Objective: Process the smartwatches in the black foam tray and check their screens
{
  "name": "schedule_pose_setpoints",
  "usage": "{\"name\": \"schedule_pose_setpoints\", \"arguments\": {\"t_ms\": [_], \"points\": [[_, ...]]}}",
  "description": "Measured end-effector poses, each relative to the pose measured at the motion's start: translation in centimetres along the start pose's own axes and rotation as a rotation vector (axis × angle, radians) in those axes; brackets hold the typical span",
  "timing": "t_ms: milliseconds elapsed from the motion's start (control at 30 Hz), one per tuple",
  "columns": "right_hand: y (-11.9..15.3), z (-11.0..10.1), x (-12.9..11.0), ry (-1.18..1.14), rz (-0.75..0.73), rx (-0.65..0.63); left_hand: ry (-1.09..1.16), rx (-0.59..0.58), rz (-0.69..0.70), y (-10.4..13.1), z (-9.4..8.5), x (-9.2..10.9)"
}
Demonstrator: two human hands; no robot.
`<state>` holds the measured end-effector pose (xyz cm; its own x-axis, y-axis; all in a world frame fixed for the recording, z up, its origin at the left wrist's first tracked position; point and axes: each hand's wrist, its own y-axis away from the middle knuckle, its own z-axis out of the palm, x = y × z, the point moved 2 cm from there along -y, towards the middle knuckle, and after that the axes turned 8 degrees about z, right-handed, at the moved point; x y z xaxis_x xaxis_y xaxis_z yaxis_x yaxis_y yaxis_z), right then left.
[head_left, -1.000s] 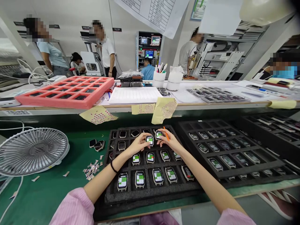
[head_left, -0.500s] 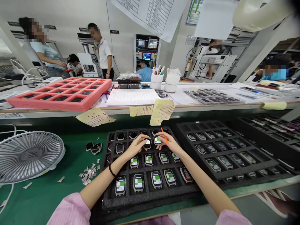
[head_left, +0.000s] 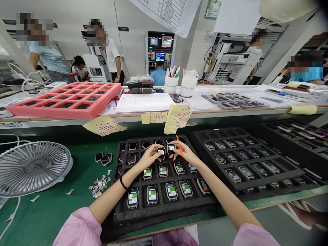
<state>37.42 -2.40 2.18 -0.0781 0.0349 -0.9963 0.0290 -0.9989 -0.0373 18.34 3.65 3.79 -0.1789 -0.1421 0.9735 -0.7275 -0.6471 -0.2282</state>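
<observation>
My left hand [head_left: 151, 156] is closed on a square smartwatch body [head_left: 161, 153] with a lit screen, its thumb over the front. Close beside it, my right hand [head_left: 185, 152] grips a second smartwatch body [head_left: 171, 148] showing green and white. An orange pen-like stick [head_left: 179, 145] is tucked between the right fingers, pointing up. Both hands hover over a black foam tray [head_left: 164, 212]. Its pockets hold several watch bodies, many with green-and-white screens, such as the front watch [head_left: 171, 191]; one pocketed watch [head_left: 163, 170] also shows a red patch.
A fan [head_left: 36, 169] stands left on the green mat. Dark watch bodies [head_left: 105, 158] and small scraps [head_left: 99, 186] lie beside the tray. To the right is another black tray [head_left: 269, 184]. A pink foam tray [head_left: 102, 109] rests on the shelf. Other people are beyond it.
The view has shifted slightly. Both hands still hold their watches over the tray, and the right-hand watch's lit screen is turned a little. A person at the back right has come further into view.
</observation>
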Motion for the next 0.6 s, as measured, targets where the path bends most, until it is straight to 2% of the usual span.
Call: {"name": "schedule_pose_setpoints", "arguments": {"t_ms": [300,600], "points": [[0.14,0.18,-0.26,0.02,-0.007,-0.002,-0.032,0.013,0.06,-0.05,-0.25,-0.45],[0.08,0.05,-0.15,0.051,-0.013,0.072,0.043,0.031,0.019,-0.15,-0.22,-0.25]]}}
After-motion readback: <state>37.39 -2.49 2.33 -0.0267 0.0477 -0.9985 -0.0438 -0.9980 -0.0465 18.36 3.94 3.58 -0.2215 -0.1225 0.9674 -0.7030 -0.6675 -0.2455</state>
